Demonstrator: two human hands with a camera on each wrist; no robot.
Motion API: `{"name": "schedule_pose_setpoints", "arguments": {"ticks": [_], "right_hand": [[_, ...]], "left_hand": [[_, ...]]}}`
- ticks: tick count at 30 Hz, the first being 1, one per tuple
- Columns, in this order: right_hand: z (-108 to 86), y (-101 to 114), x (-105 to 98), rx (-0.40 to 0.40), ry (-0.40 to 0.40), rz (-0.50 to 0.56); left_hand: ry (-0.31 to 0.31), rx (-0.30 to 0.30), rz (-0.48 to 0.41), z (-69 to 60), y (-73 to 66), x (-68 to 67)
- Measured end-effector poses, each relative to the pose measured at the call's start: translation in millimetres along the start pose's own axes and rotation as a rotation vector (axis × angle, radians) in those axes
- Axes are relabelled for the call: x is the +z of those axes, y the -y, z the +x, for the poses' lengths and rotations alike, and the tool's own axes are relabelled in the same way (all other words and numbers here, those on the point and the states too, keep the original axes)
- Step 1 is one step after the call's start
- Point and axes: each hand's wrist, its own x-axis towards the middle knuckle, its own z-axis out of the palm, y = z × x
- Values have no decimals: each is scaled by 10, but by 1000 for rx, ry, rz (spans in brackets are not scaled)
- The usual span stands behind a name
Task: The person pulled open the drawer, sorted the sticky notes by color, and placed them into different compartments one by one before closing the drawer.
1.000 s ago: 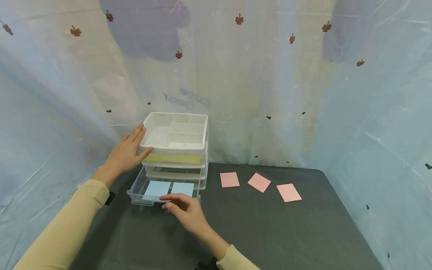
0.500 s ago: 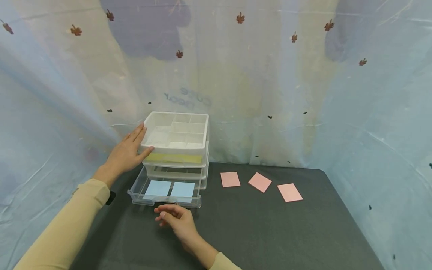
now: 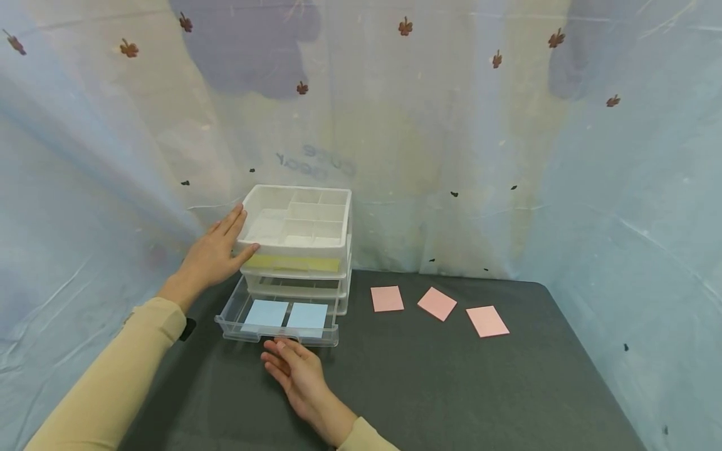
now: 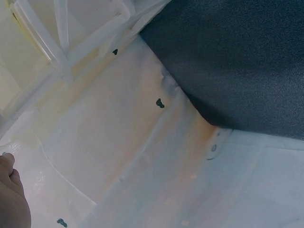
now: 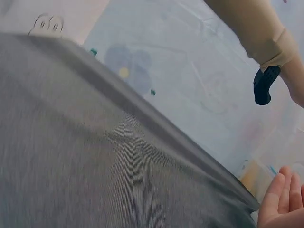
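the work looks partway along. two flat pale-blue squares (image 3: 265, 313) lie side by side in the pulled-out clear plastic bottom drawer (image 3: 242, 334) of a white plastic drawer unit (image 3: 293, 247), and something flat and yellow (image 3: 299, 264) shows in the upper drawer (what it is, i cannot tell). three flat pink squares (image 3: 437, 304) lie apart on the dark grey cloth-covered table (image 3: 451, 388), so they seem the part left, with the bottom drawer not yet closed. the left hand (image 3: 209, 258) rests flat-fingered against the unit's side; the right hand (image 3: 303, 382), fingers loosely extended and holding nothing, is at the drawer's front, contact unclear.
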Motion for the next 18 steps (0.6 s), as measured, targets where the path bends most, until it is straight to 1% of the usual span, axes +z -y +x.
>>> {"name": "schedule_pose_setpoints", "arguments": {"ticks": [3,7,11,18], "right_hand": [[11,-12,26,1,3,59],[21,-18,51,-6,8,104],[23,-16,74,-11,-1,128],[15,2,132,-13,-20,124]], "left_hand": [[2,-5,0,2,1,6],[6,-9,-5,5,-10,17],[-3,-8,-1,12,-1,38],[-4,-7,0,14,34,43]]}}
